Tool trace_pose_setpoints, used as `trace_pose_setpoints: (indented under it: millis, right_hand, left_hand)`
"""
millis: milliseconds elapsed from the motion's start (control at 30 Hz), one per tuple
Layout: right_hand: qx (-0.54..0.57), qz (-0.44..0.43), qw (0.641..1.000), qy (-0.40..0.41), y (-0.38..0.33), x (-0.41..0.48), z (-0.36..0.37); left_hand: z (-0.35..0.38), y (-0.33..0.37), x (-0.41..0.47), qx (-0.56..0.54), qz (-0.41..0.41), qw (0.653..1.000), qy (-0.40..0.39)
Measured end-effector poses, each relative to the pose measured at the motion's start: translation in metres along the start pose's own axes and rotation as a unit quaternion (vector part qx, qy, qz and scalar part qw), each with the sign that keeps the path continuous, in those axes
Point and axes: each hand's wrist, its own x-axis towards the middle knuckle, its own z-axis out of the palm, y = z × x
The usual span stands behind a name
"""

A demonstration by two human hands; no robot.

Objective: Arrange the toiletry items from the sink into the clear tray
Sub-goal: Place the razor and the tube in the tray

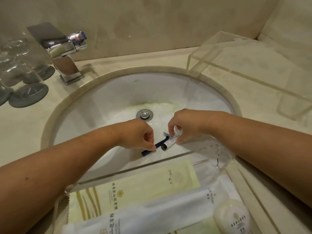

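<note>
Head view. Both bare forearms reach down into the white oval basin sink (104, 105). The left hand (136, 135) pinches the handle of a dark blue disposable razor (157, 146) between thumb and fingertip; the grip is nearly closed on it, and the razor's far end lies on the porcelain. The right hand (185, 125) is closed around a small white item, hard to identify, with its fingers also pressing on a small white tube with a black cap (168, 143) that lies just beside the razor, near the chrome drain plug (144, 114).

The clear acrylic tray (128, 170) sits at the near rim of the sink, already holding pale yellow-green sachets (135, 188), a white dental kit packet (152, 211) and a small cream bottle (231, 217). A second clear acrylic box (219, 61) stands on the counter at right.

Risks, as judged: the razor pinch is thin, so the handle could slip and slide toward the drain. The right hand is loaded with two things; the tube may roll free. The razor's head is close to the right fingertips.
</note>
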Motion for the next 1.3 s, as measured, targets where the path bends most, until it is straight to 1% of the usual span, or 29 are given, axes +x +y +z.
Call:
trace_pose_setpoints:
  millis: [300, 433, 533, 667, 833, 900, 1100, 1300]
  right_hand:
    - [0.003, -0.003, 1.000, 0.013, -0.002, -0.002, 0.002]
    - [0.014, 0.003, 0.999, 0.038, 0.000, -0.012, -0.005]
    - [0.024, 0.005, 0.997, 0.078, 0.002, -0.026, -0.020]
    - [0.065, 0.019, 0.985, 0.156, -0.002, -0.053, -0.040]
    - [0.115, 0.023, 0.960, 0.254, -0.014, -0.100, -0.059]
    - [0.123, 0.027, 0.950, 0.286, -0.020, -0.120, -0.062]
    - [0.179, 0.006, 0.924, 0.337, -0.048, -0.175, -0.057]
    - [0.185, -0.030, 0.917, 0.352, -0.076, -0.219, -0.046]
  left_hand:
    - [0.000, 0.000, -0.004, 0.030, -0.011, 0.999, 0.034]
    - [-0.017, -0.003, -0.017, 0.040, -0.017, 0.995, 0.092]
    - [-0.031, -0.005, -0.034, 0.024, -0.013, 0.987, 0.158]
    - [-0.042, -0.001, -0.066, -0.024, -0.002, 0.973, 0.228]
    - [-0.049, 0.021, -0.117, -0.048, 0.011, 0.943, 0.329]
    - [-0.048, 0.031, -0.138, -0.064, 0.010, 0.933, 0.353]
    - [-0.034, 0.054, -0.191, -0.095, 0.031, 0.923, 0.372]
    - [-0.013, 0.069, -0.231, -0.099, 0.040, 0.928, 0.357]
